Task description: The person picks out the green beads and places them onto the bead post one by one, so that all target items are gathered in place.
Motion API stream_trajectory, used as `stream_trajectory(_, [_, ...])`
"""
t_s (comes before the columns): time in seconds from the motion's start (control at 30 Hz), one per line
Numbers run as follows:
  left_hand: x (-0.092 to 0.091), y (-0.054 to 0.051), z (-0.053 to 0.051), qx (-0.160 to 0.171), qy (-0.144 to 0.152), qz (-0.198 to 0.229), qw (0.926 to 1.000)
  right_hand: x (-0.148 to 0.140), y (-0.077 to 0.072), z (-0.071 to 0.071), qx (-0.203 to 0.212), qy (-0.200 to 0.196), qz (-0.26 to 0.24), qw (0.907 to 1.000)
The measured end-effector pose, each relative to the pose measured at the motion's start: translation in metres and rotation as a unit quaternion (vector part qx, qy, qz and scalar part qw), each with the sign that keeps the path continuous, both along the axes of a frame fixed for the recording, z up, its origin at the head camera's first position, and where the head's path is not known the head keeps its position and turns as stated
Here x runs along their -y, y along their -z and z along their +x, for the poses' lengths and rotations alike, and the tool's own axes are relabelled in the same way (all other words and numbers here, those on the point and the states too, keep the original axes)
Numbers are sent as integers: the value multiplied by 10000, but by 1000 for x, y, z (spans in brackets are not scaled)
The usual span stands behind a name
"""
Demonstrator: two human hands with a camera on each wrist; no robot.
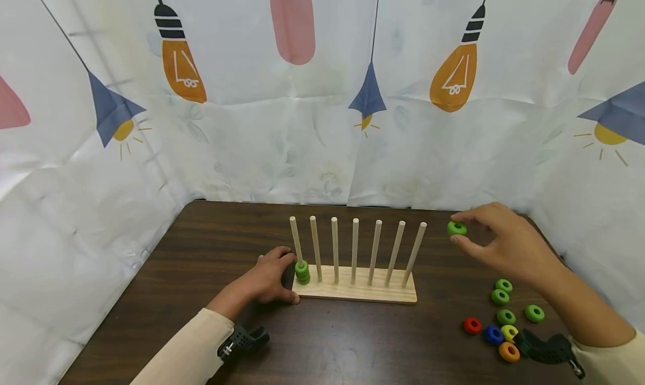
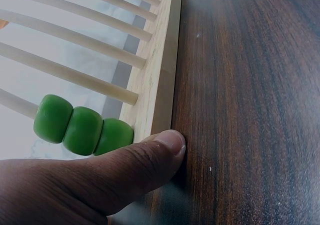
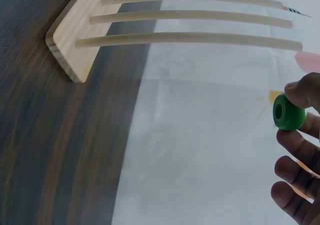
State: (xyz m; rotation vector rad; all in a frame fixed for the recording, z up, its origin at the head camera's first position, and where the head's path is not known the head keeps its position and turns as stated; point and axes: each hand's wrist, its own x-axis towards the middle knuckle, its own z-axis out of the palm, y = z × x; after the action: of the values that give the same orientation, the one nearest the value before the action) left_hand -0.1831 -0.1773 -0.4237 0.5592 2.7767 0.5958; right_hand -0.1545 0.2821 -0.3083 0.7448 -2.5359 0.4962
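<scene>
A wooden peg stand (image 1: 347, 291) with a row of upright pegs stands on the table. Three green beads (image 2: 82, 130) are stacked on its leftmost peg, down at the base. My left hand (image 1: 269, 277) grips the left end of the base, the thumb (image 2: 167, 142) against its front edge and the fingers towards the back. Up and to the right of the stand, my right hand (image 1: 499, 236) pinches a green bead (image 1: 457, 229) between thumb and finger, clear of the table. In the right wrist view, the hole of this held bead (image 3: 289, 112) shows, and the other fingers are spread.
Loose beads lie on the right of the dark table (image 1: 373, 340): several green ones (image 1: 506, 317), a red bead (image 1: 472, 325), a blue bead (image 1: 494, 334), a yellow bead (image 1: 509, 333) and an orange bead (image 1: 509, 352). A patterned cloth (image 1: 282, 150) hangs behind the table.
</scene>
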Motion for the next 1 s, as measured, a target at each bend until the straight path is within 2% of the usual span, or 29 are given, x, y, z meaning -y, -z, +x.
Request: stream_trajectory(1.0, [1,4,-2,-28,21,5,10000,26,-21,-4,-67,-351,-144,9993])
